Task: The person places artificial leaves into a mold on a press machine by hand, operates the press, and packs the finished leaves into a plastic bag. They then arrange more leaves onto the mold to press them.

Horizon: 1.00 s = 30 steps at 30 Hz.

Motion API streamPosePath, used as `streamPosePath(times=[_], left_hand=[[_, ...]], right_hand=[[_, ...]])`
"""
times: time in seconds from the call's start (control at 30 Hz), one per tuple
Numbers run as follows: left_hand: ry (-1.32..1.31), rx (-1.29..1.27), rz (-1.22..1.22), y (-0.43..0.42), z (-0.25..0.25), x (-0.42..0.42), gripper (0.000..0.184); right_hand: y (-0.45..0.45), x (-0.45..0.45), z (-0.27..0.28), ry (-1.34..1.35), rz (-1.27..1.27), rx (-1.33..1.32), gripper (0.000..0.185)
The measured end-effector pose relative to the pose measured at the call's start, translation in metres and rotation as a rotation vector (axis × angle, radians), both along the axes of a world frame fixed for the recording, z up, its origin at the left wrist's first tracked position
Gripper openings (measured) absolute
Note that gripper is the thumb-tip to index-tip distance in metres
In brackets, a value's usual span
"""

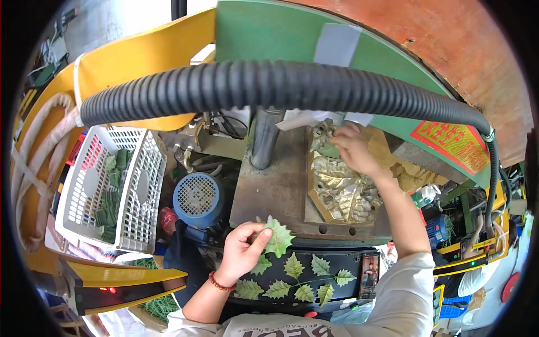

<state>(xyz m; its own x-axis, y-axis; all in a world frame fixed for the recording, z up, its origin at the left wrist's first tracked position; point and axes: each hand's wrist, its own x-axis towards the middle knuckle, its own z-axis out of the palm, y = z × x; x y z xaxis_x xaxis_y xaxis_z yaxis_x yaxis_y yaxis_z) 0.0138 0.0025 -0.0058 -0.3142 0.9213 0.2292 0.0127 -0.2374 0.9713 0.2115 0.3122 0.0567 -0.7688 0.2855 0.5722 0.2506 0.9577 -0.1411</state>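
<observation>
i have the left hand [242, 250] pinching a serrated green leaf [279, 238] between thumb and fingertips, its blade jutting past them. farther right, the right hand [353, 149] curls over a gold-toned leaf mould [343, 194]; i cannot tell whether its fingers grip anything.

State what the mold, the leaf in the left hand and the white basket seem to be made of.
Mold: metal, perhaps brass, from its shiny golden surface. Leaf: fabric or thin plastic, hard to tell; it looks matte green with crisp teeth. Basket: probably plastic, smooth and white, with regular slots.
</observation>
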Motion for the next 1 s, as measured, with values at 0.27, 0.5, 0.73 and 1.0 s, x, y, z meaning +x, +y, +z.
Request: streamPosePath(times=[0.27, 0.5, 0.73, 1.0], left_hand=[[0.294, 0.184, -0.086, 0.019, 0.031, 0.028, 0.011], [0.0, -0.01, -0.009, 0.016, 0.019, 0.037, 0.008], [0.019, -0.129, -0.096, 0.006, 0.009, 0.01, 0.006], [0.259, -0.077, -0.089, 0.025, 0.039, 0.023, 0.009]], right_hand=[[-0.178, -0.003, 0.076, -0.225, 0.027, -0.622, 0.01], [-0.065, -0.019, 0.05, -0.673, -0.077, 0.062, 0.004], [-0.072, 0.014, 0.047, -0.51, -0.27, -0.247, 0.009], [-0.127, 0.01, 0.069, -0.364, -0.287, -0.069, 0.021]])
